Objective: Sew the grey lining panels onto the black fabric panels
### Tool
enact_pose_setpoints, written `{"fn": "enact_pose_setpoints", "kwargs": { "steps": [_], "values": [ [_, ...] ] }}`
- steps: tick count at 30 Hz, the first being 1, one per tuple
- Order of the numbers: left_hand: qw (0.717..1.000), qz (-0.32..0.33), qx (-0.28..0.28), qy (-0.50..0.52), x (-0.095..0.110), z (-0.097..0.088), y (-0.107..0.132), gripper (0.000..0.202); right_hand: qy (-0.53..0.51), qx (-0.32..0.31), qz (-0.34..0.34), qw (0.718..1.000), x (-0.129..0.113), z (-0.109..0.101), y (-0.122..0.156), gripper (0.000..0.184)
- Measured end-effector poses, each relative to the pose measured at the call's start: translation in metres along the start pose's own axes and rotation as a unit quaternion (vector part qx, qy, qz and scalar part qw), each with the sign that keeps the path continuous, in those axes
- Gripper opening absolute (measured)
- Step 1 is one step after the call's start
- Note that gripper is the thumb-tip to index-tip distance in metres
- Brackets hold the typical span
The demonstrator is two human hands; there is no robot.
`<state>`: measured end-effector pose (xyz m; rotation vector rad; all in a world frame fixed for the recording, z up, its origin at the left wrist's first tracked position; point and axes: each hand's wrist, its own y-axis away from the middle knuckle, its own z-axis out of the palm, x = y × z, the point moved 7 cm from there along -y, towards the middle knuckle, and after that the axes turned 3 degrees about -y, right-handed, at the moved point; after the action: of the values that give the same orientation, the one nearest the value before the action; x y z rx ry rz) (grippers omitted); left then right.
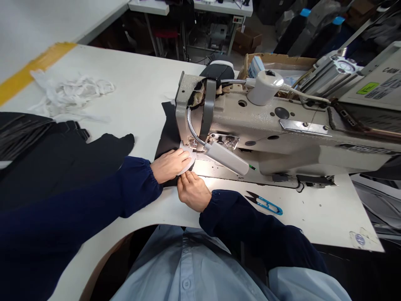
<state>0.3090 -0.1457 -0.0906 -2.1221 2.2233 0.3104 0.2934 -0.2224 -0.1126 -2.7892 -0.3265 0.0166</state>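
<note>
My left hand (171, 165) lies over a rounded light-grey piece (189, 158), its fingers stretched out and pressing it against black fabric (166, 140). That grey piece reaches under the needle area of a sewing machine (225, 117). Close beside it, my right hand (194, 191) has its fingers bent and pinched at the near edge of the black fabric. The needle tip is hard to make out behind the lamp tube and the fingers. A small white lamp (228, 159) on a flexible metal neck lights the spot.
Blue-handled thread snips (265, 203) lie on the white table (326, 217) right of my right hand. Stacked black fabric pieces (62, 163) cover the left side, with a tangle of white strips (72, 94) behind. A cardboard box (282, 60) stands beyond the machine.
</note>
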Motion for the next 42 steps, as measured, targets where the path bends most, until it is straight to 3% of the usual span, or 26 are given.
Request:
{"fn": "enact_pose_setpoints", "kwargs": {
  "steps": [12, 21, 25, 29, 34, 39, 42],
  "values": [
    [0.998, 0.045, 0.028, -0.022, -0.005, 0.024, -0.01, 0.015, -0.047, -0.058, -0.005, 0.997, -0.012, -0.003, -0.017, 0.03],
    [0.996, 0.055, 0.064, -0.002, -0.005, 0.02, -0.019, 0.011, -0.017, -0.005, 0.006, 1.0, -0.016, 0.005, -0.011, 0.034],
    [0.995, 0.035, 0.09, -0.011, -0.008, 0.015, -0.024, 0.017, 0.006, 0.003, 0.01, 1.0, -0.009, 0.01, -0.01, 0.031],
    [0.992, 0.053, 0.112, -0.007, -0.009, 0.01, -0.022, 0.02, -0.003, 0.002, 0.02, 1.0, 0.001, 0.016, -0.011, 0.031],
    [0.994, 0.051, 0.091, 0.004, -0.013, 0.014, -0.02, 0.016, 0.005, 0.013, 0.02, 1.0, 0.01, 0.021, -0.013, 0.03],
    [0.995, 0.076, 0.065, 0.018, -0.014, 0.016, -0.023, 0.015, -0.007, 0.006, 0.07, 0.998, 0.028, 0.031, -0.016, 0.031],
    [0.996, 0.055, 0.053, 0.041, -0.021, 0.019, -0.026, 0.014, -0.014, 0.006, 0.083, 0.996, 0.035, 0.034, -0.018, 0.033]
  ]
}}
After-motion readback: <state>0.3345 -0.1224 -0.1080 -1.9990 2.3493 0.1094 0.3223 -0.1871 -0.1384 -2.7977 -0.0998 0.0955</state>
